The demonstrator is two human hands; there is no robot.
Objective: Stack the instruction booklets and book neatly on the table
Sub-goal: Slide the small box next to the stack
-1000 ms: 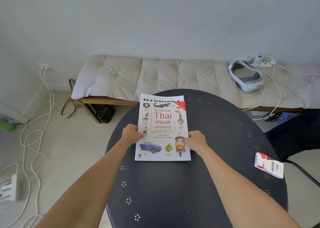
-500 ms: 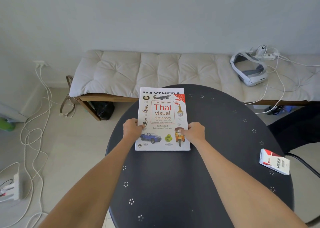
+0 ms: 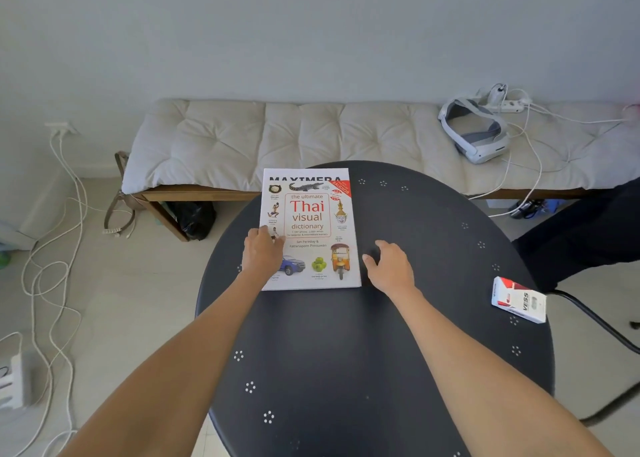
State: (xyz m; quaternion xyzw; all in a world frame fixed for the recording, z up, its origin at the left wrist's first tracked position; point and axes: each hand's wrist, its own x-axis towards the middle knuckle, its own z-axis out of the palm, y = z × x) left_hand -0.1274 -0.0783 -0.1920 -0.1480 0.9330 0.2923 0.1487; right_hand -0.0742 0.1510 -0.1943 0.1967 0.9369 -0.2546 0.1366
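Note:
A white "Thai visual dictionary" book lies flat on the round black table, at its far left part. Under it a booklet with the heading "MAXIMERA" shows only as a strip at the top edge. My left hand rests on the book's left edge, fingers curled over it. My right hand hovers just right of the book's right edge, fingers apart and holding nothing.
A small red and white box lies near the table's right edge. Behind the table is a cushioned bench with a white headset and cables. Cables and a power strip lie on the floor at left.
My right hand has let go of the book's right edge and moved off to the right, opening. The left hand stays on the left edge. The book has not shifted on the table.

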